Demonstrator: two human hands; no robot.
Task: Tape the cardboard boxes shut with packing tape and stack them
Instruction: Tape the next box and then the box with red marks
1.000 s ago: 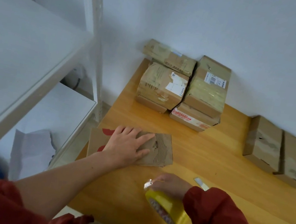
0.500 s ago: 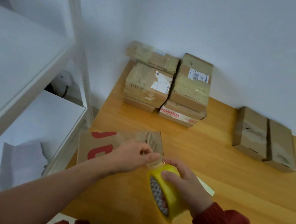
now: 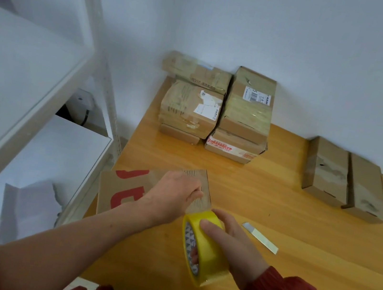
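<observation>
1. Lower centre of the frame: the right hand (image 3: 232, 246) is curled round the yellow tape roll (image 3: 208, 255), holding it on edge above the wooden table (image 3: 275, 208).
2. The left hand (image 3: 172, 197) pinches the pulled-out tape end just above the roll, over a flat box (image 3: 126, 184) with red print at the table's left edge.
3. Upper centre, against the wall: a stack of taped boxes (image 3: 246, 108). At the right of the frame, two brown boxes (image 3: 326, 171) lie side by side, touching.
4. A pale strip (image 3: 260, 237) lies right of the roll. It is possibly a blade, but too blurred to tell.
5. White shelving (image 3: 16, 104) fills the left.
</observation>
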